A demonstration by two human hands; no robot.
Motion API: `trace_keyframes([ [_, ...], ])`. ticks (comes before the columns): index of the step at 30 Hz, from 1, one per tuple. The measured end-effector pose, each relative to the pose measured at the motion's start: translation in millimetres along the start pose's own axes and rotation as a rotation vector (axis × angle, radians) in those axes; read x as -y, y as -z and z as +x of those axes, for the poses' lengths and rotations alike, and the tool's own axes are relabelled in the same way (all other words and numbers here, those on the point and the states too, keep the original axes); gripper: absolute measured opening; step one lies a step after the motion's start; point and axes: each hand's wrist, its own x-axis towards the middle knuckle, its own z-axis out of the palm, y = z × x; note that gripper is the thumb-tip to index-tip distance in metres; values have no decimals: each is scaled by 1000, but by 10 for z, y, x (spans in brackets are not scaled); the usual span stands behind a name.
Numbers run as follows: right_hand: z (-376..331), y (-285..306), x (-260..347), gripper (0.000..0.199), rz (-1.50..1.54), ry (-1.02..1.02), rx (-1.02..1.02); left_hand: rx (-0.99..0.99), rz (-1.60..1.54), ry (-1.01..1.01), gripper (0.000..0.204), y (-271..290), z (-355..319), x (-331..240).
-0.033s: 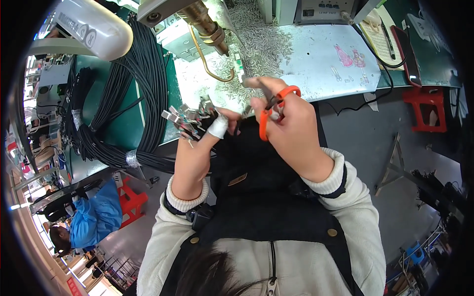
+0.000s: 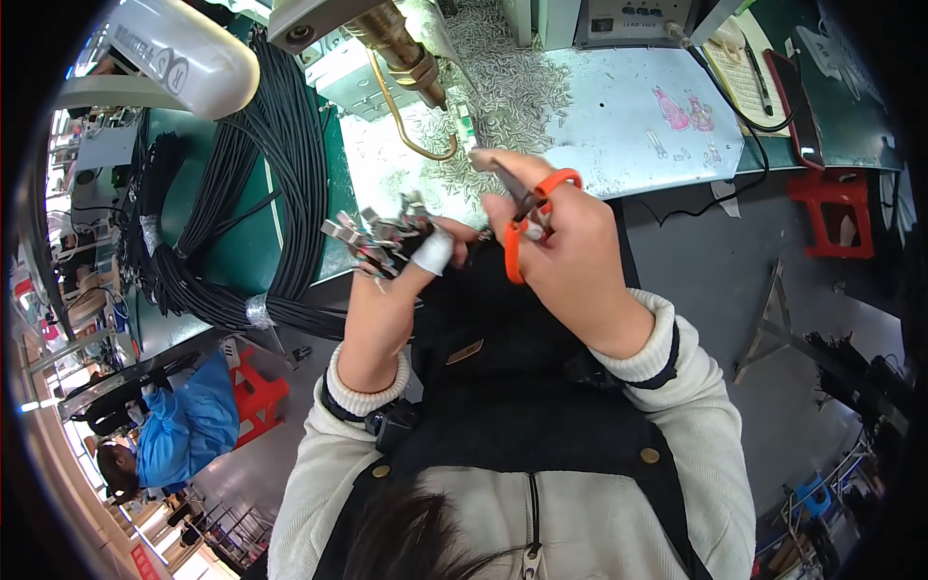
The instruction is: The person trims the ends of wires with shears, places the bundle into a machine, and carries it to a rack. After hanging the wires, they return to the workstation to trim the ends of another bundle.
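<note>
My left hand (image 2: 385,314) is closed around a bundle of black cables with metal plug ends and short coloured wires (image 2: 370,237) fanning out past the thumb. White tape wraps that thumb. Orange-handled scissors (image 2: 514,256) sit in my right hand (image 2: 580,256), the loops against the palm and the blades partly hidden by the fingers. Both hands are held over my black apron (image 2: 503,387) at the table's near edge, the fingertips a short gap apart. What the left fingertips pinch is too small to make out.
A machine head with a bent copper-coloured tube (image 2: 396,101) hangs above the hands. Many small metal pieces (image 2: 512,77) cover the tabletop. Coiled black cables (image 2: 300,174) lie left. A phone (image 2: 795,106) and notebook are far right. Someone in blue (image 2: 188,425) sits at lower left.
The scissors have turned slightly in my right hand, showing more blade, and shifted a little left. My left hand and the plug ends have shifted slightly right.
</note>
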Motion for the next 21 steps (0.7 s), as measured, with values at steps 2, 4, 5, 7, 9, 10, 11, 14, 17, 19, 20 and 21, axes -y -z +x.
trace_keyframes([
  [2,9,-10,18,11,-223,282,-86,12,50,-13,14,-31,-38,47],
  [4,29,47,80,12,124,-151,111,32,152,-38,14,-44,-76,78],
  [5,33,72,96,13,296,-367,206,34,152,-39,14,-44,-67,67],
  [7,-22,85,21,14,72,-216,134,34,-157,85,15,-33,-34,9],
  [9,-81,84,-52,16,-372,87,-10,33,-312,148,16,-25,-27,-15],
  [10,-79,89,-32,16,-372,87,-10,38,-328,149,17,-23,-34,-25],
  [11,-69,100,9,17,-523,318,-24,43,-344,151,18,-20,-41,-32],
  [14,-64,123,58,21,-817,783,-53,57,-346,168,18,14,-45,-51],
  [17,-99,146,12,22,-831,791,-27,73,-318,197,18,34,-55,-51],
  [19,-99,149,24,22,-738,713,9,-45,-71,127,17,12,-70,-18],
  [20,-98,148,26,21,-645,635,45,-105,53,92,17,7,-76,-3],
  [21,-98,148,25,21,-553,556,80,-106,52,93,17,3,-76,-2],
])
